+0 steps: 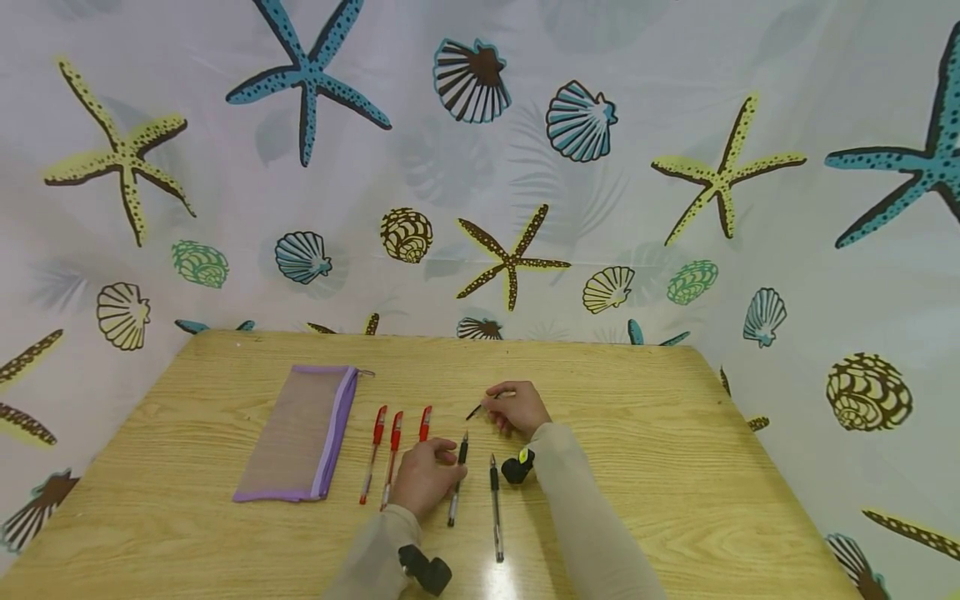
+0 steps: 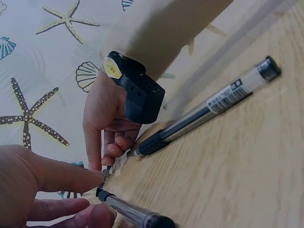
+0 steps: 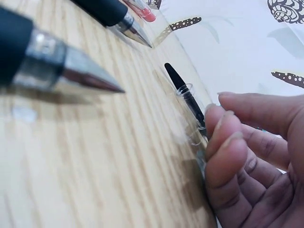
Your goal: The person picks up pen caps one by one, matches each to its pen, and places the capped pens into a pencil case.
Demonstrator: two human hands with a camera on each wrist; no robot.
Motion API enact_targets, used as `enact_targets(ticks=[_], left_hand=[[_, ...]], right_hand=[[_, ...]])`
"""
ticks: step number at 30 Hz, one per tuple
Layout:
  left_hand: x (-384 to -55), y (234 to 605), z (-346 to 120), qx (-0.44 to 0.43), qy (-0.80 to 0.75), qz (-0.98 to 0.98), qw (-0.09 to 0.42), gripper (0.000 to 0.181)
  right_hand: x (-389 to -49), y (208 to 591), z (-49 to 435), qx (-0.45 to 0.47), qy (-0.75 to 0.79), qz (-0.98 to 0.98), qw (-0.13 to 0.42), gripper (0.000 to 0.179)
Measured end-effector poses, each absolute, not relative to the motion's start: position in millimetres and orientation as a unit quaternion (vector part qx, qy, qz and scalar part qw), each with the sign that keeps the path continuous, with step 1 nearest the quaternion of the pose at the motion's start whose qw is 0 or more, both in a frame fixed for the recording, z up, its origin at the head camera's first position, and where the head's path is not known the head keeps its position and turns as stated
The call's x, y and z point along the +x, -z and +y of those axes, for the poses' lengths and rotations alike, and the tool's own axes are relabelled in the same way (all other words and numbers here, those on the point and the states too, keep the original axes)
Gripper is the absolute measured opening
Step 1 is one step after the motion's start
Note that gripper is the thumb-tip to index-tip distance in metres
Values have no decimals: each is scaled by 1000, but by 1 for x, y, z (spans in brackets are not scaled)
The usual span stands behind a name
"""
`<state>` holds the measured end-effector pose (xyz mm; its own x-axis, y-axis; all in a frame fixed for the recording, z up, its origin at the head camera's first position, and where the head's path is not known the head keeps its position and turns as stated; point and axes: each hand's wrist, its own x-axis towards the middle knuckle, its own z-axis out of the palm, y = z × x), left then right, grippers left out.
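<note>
My left hand (image 1: pixel 429 477) lies over an uncapped black gel pen (image 1: pixel 454 504), thumb and forefinger at its dark grip. Its tip points away from me. With the fingertips of my right hand (image 1: pixel 521 408) I pinch a clear pen cap (image 3: pixel 184 91) with a black clip, close over the tabletop beyond the pens. Part of the cap is hidden behind my fingers. Just right of the first pen lies a second uncapped black gel pen (image 1: pixel 497 512), its bare tip also pointing away; it shows large in the left wrist view.
Three red pens (image 1: pixel 377 425) with red caps lie left of my left hand, one partly covered by it. Further left is a mesh zip pouch (image 1: pixel 296 433) with purple edging. A shell-and-starfish curtain (image 1: pixel 480 167) hangs behind the wooden table (image 1: pixel 637 417).
</note>
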<state>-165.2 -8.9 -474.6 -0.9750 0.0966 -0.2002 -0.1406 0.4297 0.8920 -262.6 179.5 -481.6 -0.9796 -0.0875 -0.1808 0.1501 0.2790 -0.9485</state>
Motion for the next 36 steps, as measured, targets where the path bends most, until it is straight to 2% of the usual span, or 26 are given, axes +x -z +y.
enact_targets(ticks=[15, 20, 27, 36], left_hand=[[-163, 478, -3, -8, -472, 879, 63, 43], [-163, 479, -1, -8, -465, 884, 59, 43], [-162, 477, 1, -11, -452, 891, 51, 42], [-164, 477, 3, -10, -440, 896, 58, 39]], right_hand=[[-265, 486, 183, 1, 591, 798, 118, 25], [-262, 483, 183, -13, 592, 796, 128, 28], [-249, 459, 182, -45, 601, 785, 146, 32], [-254, 469, 182, -39, 570, 808, 142, 23]])
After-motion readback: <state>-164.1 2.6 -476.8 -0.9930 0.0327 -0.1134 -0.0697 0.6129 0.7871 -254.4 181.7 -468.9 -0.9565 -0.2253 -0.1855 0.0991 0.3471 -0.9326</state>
